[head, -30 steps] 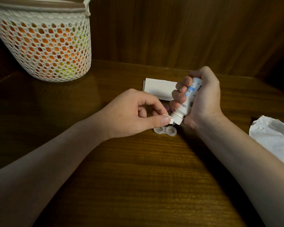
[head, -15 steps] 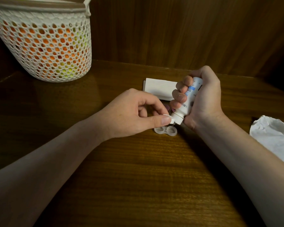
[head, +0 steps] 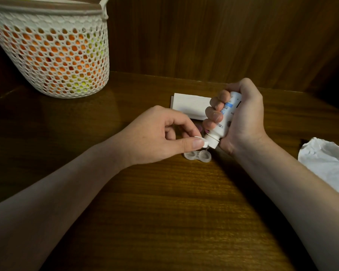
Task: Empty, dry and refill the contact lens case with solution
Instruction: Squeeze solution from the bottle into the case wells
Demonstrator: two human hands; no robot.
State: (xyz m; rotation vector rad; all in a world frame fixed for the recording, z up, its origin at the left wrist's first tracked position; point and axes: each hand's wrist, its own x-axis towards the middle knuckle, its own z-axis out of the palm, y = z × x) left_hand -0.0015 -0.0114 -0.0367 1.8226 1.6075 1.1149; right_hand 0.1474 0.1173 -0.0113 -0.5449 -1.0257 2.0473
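Head view: wooden table (head: 164, 212); right grip (head: 243, 118) clamps bottle (head: 226, 114), left grip (head: 155, 137) pinches cap (head: 201, 141).

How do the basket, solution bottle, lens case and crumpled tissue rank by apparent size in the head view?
1. basket, clearly largest.
2. crumpled tissue, though the frame edge cuts it off.
3. solution bottle, partly hidden by the right hand.
4. lens case, smallest.

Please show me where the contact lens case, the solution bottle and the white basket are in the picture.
contact lens case (head: 197, 155), head view, on the rim between its two open wells.
solution bottle (head: 221, 128), head view, on its white body below the fingers.
white basket (head: 53, 61), head view, on its perforated side wall.
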